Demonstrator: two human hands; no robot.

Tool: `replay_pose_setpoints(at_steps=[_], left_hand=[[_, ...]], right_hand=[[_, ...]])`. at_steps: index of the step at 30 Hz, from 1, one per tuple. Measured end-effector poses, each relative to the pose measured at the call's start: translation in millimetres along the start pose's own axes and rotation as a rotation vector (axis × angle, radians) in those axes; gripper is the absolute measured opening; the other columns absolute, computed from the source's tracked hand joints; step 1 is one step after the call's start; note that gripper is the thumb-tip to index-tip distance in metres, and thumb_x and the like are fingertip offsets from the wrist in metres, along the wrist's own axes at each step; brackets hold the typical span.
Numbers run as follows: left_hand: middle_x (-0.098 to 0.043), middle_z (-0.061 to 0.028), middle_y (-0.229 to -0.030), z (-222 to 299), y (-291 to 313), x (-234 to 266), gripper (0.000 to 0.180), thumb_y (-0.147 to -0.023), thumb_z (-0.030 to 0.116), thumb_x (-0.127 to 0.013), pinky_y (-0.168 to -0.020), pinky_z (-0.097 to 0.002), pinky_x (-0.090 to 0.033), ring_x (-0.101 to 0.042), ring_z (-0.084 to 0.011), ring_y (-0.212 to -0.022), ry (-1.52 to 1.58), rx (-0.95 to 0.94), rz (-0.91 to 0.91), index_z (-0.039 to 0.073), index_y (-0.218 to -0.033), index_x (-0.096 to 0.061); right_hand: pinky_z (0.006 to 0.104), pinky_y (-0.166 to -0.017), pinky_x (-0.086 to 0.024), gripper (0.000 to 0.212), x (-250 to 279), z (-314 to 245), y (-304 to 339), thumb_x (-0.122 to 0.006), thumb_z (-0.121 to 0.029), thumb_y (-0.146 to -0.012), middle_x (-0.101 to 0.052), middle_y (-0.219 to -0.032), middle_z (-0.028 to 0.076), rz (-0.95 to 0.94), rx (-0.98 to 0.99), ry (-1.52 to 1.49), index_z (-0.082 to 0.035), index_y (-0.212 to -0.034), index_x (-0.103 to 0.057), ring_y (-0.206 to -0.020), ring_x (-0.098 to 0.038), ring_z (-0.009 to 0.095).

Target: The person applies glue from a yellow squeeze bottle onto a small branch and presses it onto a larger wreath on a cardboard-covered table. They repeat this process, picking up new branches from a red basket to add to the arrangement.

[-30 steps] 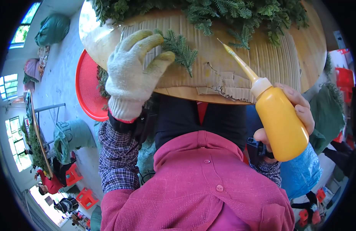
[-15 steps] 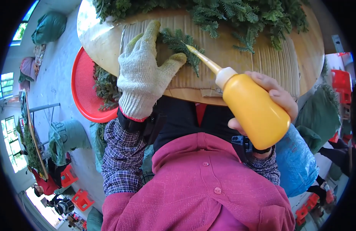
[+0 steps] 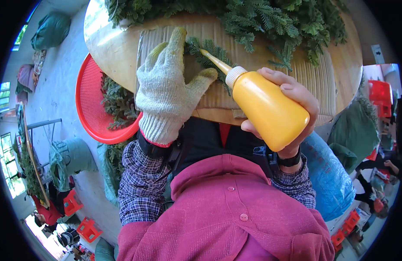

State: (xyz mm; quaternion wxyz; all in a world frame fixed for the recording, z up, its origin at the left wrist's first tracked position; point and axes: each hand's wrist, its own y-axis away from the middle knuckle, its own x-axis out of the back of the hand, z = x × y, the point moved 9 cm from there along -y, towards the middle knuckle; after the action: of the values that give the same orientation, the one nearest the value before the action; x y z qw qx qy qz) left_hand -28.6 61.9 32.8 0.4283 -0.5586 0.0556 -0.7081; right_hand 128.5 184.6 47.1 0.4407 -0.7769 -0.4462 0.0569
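Note:
A small green fir sprig (image 3: 218, 53) lies on a piece of corrugated cardboard (image 3: 312, 89) on the round wooden table. My left hand (image 3: 164, 85), in a whitish knit glove with yellow-stained fingertips, is open beside it. Its index finger points away from me, and the thumb reaches out to the right over the sprig's near part. A yellow squeeze bottle (image 3: 272, 108) with a long tapered nozzle is gripped in my bare right hand (image 3: 299, 98). The nozzle tip is over the sprig's upper part; whether it touches cannot be made out.
Fir branches (image 3: 270, 26) heap along the table's far side. At the table's left a red plastic basket (image 3: 86, 100) holds more greenery. A blue plastic sack (image 3: 327, 178) stands on my right, with green sacks (image 3: 353, 130) beyond. Red stools and other people are farther off.
The bottle and my right hand have moved left and farther from me, bringing the nozzle over more of the sprig. My left hand keeps nearly the same pose; the whole view has shifted slightly.

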Motion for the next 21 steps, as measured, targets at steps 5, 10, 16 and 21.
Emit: replay_pose_setpoints(at_steps=[5, 10, 16, 21], left_hand=[[-0.068, -0.0184, -0.111, -2.8, 1.5, -0.2, 0.086, -0.068, 0.031, -0.089, -0.090, -0.0461, -0.052, -0.064, -0.0372, -0.105, 0.017, 0.018, -0.018, -0.003, -0.139, -0.053], [-0.068, -0.0186, -0.111, -1.4, 0.8, -1.6, 0.086, -0.069, 0.031, -0.089, -0.091, -0.0463, -0.052, -0.063, -0.0373, -0.105, -0.002, 0.026, -0.027, -0.002, -0.139, -0.053], [-0.068, -0.0182, -0.111, -5.2, 0.4, -4.3, 0.083, -0.070, 0.033, -0.088, -0.091, -0.0474, -0.051, -0.063, -0.0378, -0.106, 0.001, 0.058, -0.046, -0.001, -0.138, -0.054], [-0.069, -0.0178, -0.111, -2.7, -0.6, -1.2, 0.080, -0.071, 0.033, -0.088, -0.092, -0.0476, -0.051, -0.063, -0.0382, -0.106, -0.001, 0.026, -0.045, -0.001, -0.136, -0.056]], right_hand=[[0.0505, -0.095, -0.057, 0.082, -1.4, 3.4, -1.0, -0.092, -0.027, -0.074, -0.060, -0.127, 0.030, 0.002, -0.012, -0.012, -0.007, -0.133, -0.038, -0.115, -0.065, 0.041], [0.0506, -0.095, -0.057, 0.082, 0.1, 4.9, 0.2, -0.093, -0.025, -0.073, -0.060, -0.127, 0.029, -0.002, -0.024, -0.020, -0.007, -0.133, -0.039, -0.115, -0.064, 0.041], [0.0511, -0.095, -0.057, 0.083, 1.1, 3.4, -1.1, -0.093, -0.023, -0.072, -0.060, -0.127, 0.028, -0.028, -0.024, 0.010, -0.007, -0.132, -0.039, -0.115, -0.064, 0.040], [0.0512, -0.095, -0.058, 0.082, 3.6, 3.1, 0.4, -0.094, -0.021, -0.072, -0.060, -0.126, 0.028, -0.020, -0.026, 0.013, -0.007, -0.131, -0.040, -0.115, -0.064, 0.041]])
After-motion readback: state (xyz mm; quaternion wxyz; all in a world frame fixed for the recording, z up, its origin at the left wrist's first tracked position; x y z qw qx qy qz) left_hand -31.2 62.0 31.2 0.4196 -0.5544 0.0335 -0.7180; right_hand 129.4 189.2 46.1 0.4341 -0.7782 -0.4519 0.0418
